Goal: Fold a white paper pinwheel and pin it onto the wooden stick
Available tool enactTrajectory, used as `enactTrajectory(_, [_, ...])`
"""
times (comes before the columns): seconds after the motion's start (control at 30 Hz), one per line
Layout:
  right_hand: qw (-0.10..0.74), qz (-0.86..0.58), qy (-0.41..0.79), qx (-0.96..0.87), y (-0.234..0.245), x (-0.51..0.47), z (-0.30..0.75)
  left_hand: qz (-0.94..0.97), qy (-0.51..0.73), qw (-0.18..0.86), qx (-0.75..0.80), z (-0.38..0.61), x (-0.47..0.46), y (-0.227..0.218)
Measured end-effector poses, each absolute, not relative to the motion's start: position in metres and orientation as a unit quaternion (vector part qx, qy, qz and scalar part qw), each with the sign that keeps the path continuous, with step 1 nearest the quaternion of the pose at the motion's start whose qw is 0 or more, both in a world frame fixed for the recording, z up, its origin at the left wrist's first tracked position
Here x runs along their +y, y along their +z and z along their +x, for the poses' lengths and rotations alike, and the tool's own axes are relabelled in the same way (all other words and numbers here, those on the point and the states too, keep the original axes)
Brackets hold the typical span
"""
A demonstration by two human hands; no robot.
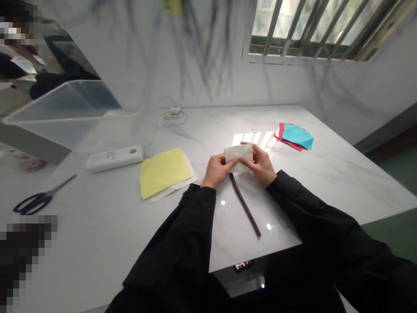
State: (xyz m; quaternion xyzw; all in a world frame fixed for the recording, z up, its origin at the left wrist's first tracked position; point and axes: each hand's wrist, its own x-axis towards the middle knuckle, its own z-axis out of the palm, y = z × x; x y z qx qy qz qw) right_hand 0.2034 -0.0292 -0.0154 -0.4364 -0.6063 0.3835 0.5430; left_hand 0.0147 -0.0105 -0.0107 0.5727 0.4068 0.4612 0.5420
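A folded piece of white paper [239, 155] with visible creases is held just above the white marble table [130, 226], both hands gripping it. My left hand [217, 171] pinches its left edge with thumb on top. My right hand [262, 164] grips the right side, fingers curled round the paper. A thin dark brown stick [245, 204] lies on the table right below the hands, running toward me.
Yellow paper sheets [164, 172] lie to the left, red and cyan sheets [295, 136] to the far right. A white remote-like device [114, 158], black scissors [37, 200] and a clear plastic bin [76, 113] are on the left. Another person sits at the far left.
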Motion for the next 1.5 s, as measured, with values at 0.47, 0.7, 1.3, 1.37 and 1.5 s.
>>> enactTrajectory(0.47, [0.56, -0.431, 0.494, -0.507, -0.019, -0.017, 0.216, 0.564, 0.475, 0.52, 0.431, 0.008, -0.01, 0.003])
enactTrajectory(0.7, [0.552, -0.398, 0.549, -0.486, -0.017, -0.006, 0.237, 0.712, 0.386, 0.213, 0.546, 0.007, -0.017, 0.0])
enactTrajectory(1.3, [0.497, -0.43, 0.251, -0.711, -0.012, 0.0, 0.26, 0.589, 0.434, 0.542, 0.415, -0.004, -0.008, 0.005])
enactTrajectory(1.37, [0.498, -0.415, 0.209, -0.732, -0.01, 0.0, 0.26, 0.594, 0.423, 0.558, 0.396, -0.004, -0.009, 0.006])
enactTrajectory(1.5, [0.502, -0.403, 0.177, -0.744, -0.009, 0.001, 0.26, 0.609, 0.411, 0.572, 0.364, -0.001, -0.012, 0.009])
